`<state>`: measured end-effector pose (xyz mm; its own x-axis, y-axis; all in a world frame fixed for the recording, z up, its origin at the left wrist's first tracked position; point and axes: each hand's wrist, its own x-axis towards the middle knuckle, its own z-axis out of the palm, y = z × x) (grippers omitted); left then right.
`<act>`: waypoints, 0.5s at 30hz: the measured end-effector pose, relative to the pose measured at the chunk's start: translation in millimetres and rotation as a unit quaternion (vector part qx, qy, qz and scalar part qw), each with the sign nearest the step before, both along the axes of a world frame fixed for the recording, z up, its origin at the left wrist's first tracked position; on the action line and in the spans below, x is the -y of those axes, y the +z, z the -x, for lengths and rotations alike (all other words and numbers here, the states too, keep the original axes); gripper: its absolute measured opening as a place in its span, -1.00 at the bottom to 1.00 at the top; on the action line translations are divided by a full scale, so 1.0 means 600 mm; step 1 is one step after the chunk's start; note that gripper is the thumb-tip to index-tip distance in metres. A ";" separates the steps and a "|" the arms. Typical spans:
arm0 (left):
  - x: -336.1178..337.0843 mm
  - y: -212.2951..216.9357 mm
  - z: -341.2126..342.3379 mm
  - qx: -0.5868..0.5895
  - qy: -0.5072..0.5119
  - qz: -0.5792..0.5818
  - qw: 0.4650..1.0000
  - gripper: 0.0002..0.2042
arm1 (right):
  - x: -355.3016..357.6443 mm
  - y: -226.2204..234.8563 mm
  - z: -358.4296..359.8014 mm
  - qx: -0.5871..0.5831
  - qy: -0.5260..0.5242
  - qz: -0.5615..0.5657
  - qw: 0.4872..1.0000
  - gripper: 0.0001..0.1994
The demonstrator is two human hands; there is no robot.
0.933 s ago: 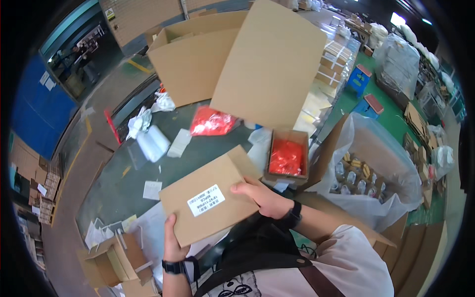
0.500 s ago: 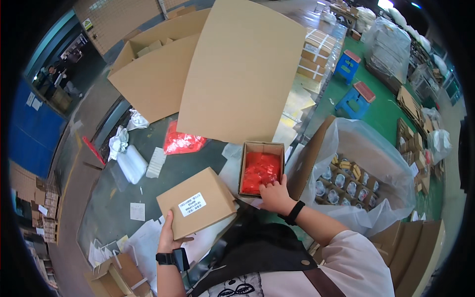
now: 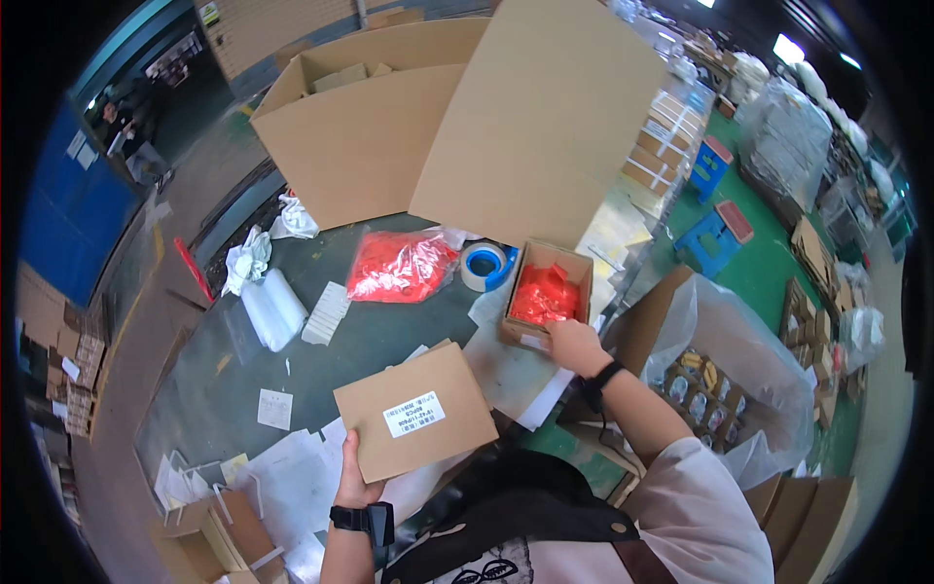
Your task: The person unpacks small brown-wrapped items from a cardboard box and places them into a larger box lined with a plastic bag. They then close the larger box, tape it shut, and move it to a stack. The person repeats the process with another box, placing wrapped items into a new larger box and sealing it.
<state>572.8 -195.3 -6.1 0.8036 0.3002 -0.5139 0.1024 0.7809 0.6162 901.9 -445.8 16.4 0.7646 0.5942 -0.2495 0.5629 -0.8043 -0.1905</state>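
My left hand (image 3: 362,474) grips the lower left edge of a closed brown cardboard box (image 3: 452,380) with a white label on its upper face. The thumb lies along the side and the other fingers are hidden beneath. Farther off to the right, my right hand (image 3: 576,347) has its fingers curled at the near rim of a small open cardboard box (image 3: 520,329). Red plastic packets (image 3: 545,292) fill that box. Beside it on the table are a roll of tape (image 3: 481,265) with a blue part and a clear bag of red packets (image 3: 402,265).
A large open carton (image 3: 360,146) stands at the back, its wide flap (image 3: 545,117) hanging over the table. On the right is a plastic-lined carton (image 3: 681,292) of wrapped items in dividers. Papers (image 3: 292,487) and a clear plastic roll (image 3: 274,311) lie left. Blue stools (image 3: 715,238) stand beyond.
The view has shifted, and the tape roll now shows. My right hand has moved from the red packets to the small box's rim. The left-hand box shows its labelled face more squarely.
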 end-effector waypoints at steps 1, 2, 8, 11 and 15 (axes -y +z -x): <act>0.004 -0.002 -0.002 0.003 0.022 -0.004 1.000 -0.33 | -0.001 0.023 0.007 -0.004 0.007 -0.010 1.000 -0.75; 0.006 -0.002 0.000 0.005 0.026 -0.006 1.000 -0.33 | 0.003 0.047 0.020 0.009 0.027 -0.012 1.000 -0.75; 0.004 -0.006 0.008 0.008 0.061 -0.021 0.998 -0.36 | 0.004 0.240 -0.023 0.017 0.259 -0.073 0.963 -0.80; 0.007 -0.006 0.008 -0.010 0.072 -0.046 0.996 -0.36 | -0.080 0.286 -0.098 -0.020 0.417 -0.131 0.899 -0.81; 0.007 -0.017 0.019 -0.009 0.113 -0.054 0.992 -0.37 | -0.299 0.276 -0.120 -0.088 0.539 -0.122 0.829 -0.79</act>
